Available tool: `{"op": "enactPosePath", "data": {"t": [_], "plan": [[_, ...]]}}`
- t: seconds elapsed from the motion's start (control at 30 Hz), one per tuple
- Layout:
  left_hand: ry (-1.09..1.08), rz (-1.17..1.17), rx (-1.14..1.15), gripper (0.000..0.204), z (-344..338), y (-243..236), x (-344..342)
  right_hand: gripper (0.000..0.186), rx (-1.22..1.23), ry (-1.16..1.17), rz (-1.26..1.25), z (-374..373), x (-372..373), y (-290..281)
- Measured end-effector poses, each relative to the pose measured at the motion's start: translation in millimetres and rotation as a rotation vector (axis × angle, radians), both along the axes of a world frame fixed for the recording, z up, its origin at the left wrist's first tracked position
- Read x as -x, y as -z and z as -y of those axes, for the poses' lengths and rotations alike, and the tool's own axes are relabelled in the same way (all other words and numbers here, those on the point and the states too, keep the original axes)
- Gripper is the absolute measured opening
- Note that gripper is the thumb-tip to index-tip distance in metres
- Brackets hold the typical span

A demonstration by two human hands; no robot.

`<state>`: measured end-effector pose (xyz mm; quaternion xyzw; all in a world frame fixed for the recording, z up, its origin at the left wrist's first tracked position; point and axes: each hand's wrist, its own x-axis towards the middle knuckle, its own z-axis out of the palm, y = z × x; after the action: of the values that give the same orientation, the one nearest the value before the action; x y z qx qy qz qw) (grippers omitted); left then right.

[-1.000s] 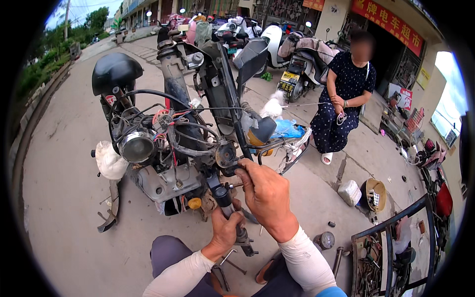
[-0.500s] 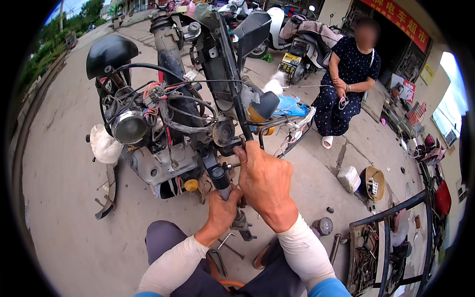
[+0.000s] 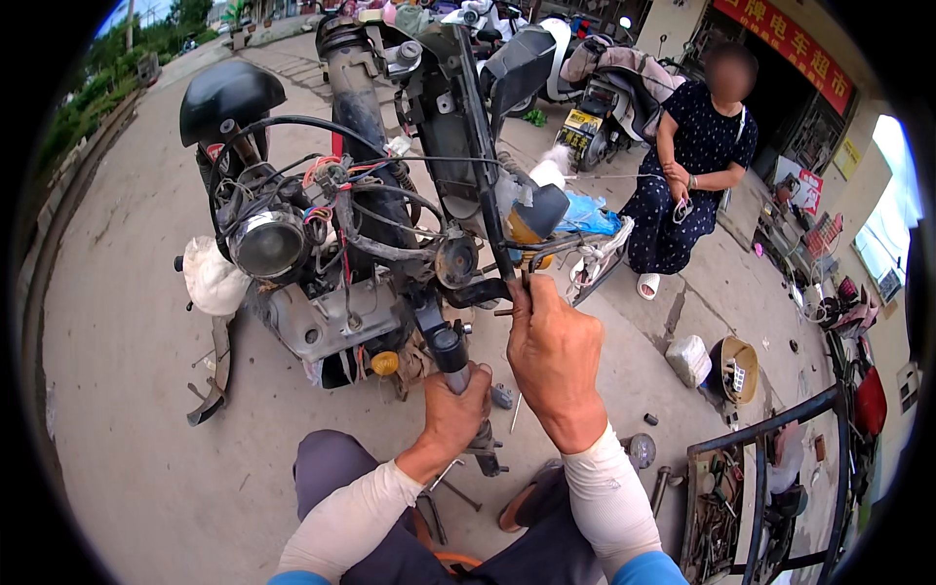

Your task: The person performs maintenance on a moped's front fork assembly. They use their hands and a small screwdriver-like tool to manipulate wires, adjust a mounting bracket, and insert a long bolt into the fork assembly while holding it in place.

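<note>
- Head view: a red banner [image 3: 785, 44] with yellow characters hangs over the doorway; a parked scooter [image 3: 634, 97] bears a printed yellow plate [image 3: 582, 122].
- Left hand [image 3: 453, 414] grasps a grey metal tube [image 3: 450, 353], fingers wrapped round it; the tube slants below the partly stripped two-wheeler [image 3: 331, 320], near its yellow lamp [image 3: 385, 363].
- Right hand [image 3: 556, 361] is clenched, a thin rod [image 3: 502, 312] jutting from its left side beside the black frame bar; how far the rod runs inside cannot be told.
- Tan bowl-shaped container [image 3: 751, 389] holds a white object.
- Tool tray [image 3: 694, 507], lower right, holds jumbled metal tools.
</note>
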<state>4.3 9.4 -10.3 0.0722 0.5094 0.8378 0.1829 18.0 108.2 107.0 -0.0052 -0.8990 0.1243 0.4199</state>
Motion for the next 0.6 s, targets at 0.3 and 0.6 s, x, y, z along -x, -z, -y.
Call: {"op": "enactPosePath", "data": {"t": [0.3, 0.6], "plan": [[0.010, -0.038, -0.011, 0.028, 3.2, -4.6, 0.7, 0.027, 1.062, -0.683, 0.357, -16.3, -41.3, 8.9], [0.045, 0.014, -0.068, 0.026, 4.7, -2.5, 3.3, 0.019, 1.187, -0.651, 0.371, -19.8, -42.2, 43.2]]}}
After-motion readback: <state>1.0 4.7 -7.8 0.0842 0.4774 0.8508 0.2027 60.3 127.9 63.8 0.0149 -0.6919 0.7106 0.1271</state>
